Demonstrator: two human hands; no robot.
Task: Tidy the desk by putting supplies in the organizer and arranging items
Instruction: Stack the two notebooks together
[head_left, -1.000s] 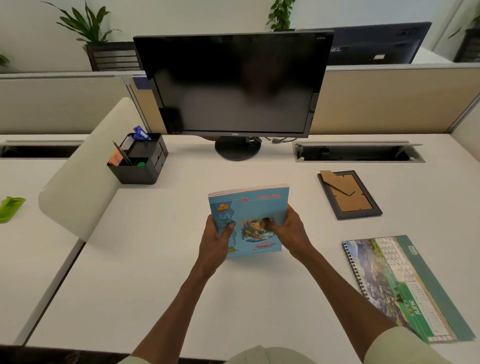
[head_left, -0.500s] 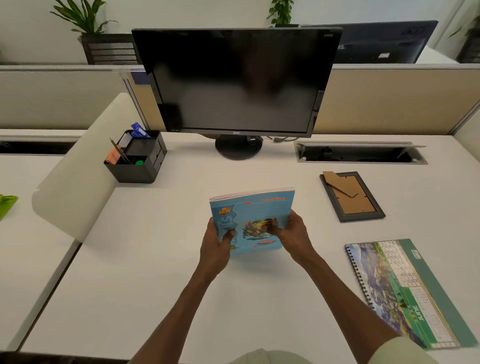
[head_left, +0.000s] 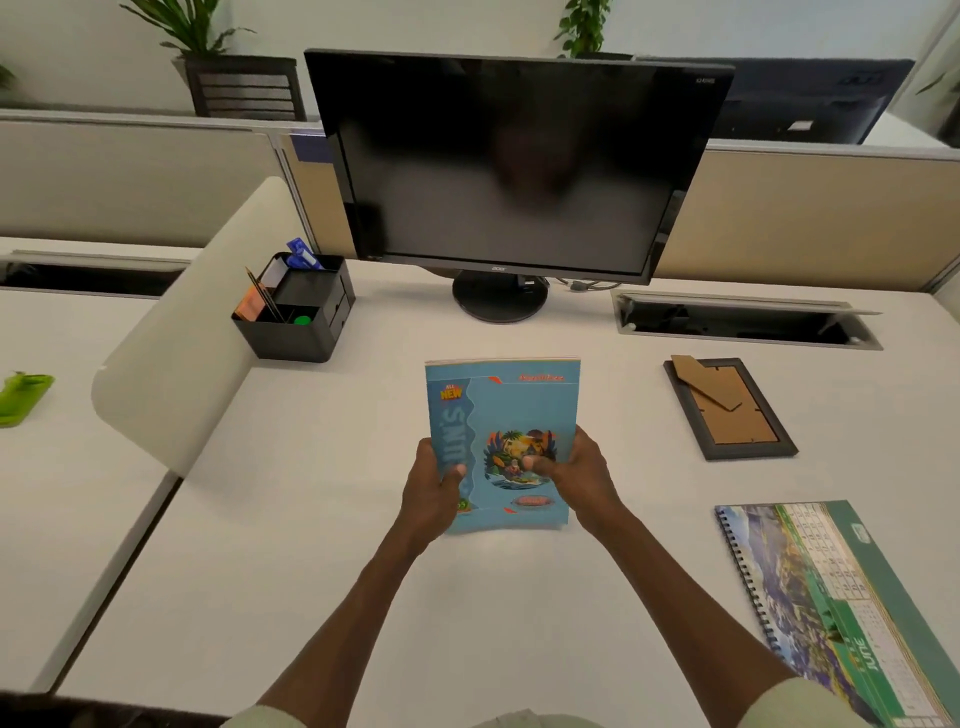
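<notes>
The white desk (head_left: 322, 571) carries everything, and the black monitor (head_left: 514, 161) at its back edge serves as the landmark; its screen is dark and a small logo on the lower bezel is too blurred to read. In front of the monitor and to its right, a spiral-bound calendar (head_left: 831, 613) lies flat, cut off by the lower picture edge; "JUNE" reads along its green margin, the date grid too small to make out. Directly in front of the monitor's stand, a blue booklet (head_left: 511, 410) is held up over the desk, its cover facing the camera. "ALL NEW" shows in yellow at its upper left, large pale letters run down its left side partly behind a thumb, and red script at the top right is illegible. The left hand (head_left: 431, 493) grips the booklet's left edge, thumb on the cover; the right hand (head_left: 582, 478) clasps the right edge the same way. Nearer the monitor on the right, a dark picture frame (head_left: 732, 410) lies face down, its brown backing and stand flap showing. Just left of the monitor's stand sits the black organizer (head_left: 296, 312), holding a pencil (head_left: 265, 293), something orange, a green cap and a blue item at the back. Far left of the monitor, a green object (head_left: 21, 397) is cut by the picture edge.
</notes>
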